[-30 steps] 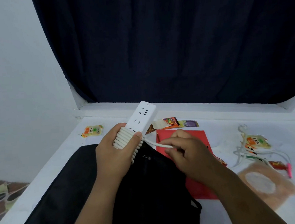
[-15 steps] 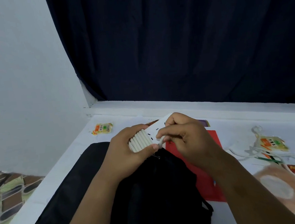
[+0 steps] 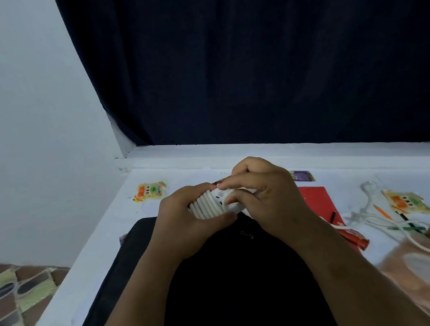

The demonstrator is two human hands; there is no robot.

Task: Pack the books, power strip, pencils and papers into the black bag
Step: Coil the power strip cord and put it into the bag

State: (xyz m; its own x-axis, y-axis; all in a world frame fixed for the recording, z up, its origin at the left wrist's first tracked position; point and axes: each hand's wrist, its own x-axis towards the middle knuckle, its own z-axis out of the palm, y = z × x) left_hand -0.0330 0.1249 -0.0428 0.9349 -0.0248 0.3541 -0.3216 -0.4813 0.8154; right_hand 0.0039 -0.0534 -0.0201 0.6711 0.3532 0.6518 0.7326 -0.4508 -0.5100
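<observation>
Gripping the power strip (image 3: 221, 203) above the black bag (image 3: 233, 277), left hand (image 3: 185, 221) wraps the coiled cord; right hand (image 3: 265, 197) pinches its far end. Rigid, light plastic body; springy cord likely unwinds, so best held across the coils.

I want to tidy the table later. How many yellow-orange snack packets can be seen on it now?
2. One yellow-orange packet lies at the far left of the table, beyond the black bag. The other packet lies on the right, beside the white cord. Others may be hidden behind the hands.
</observation>
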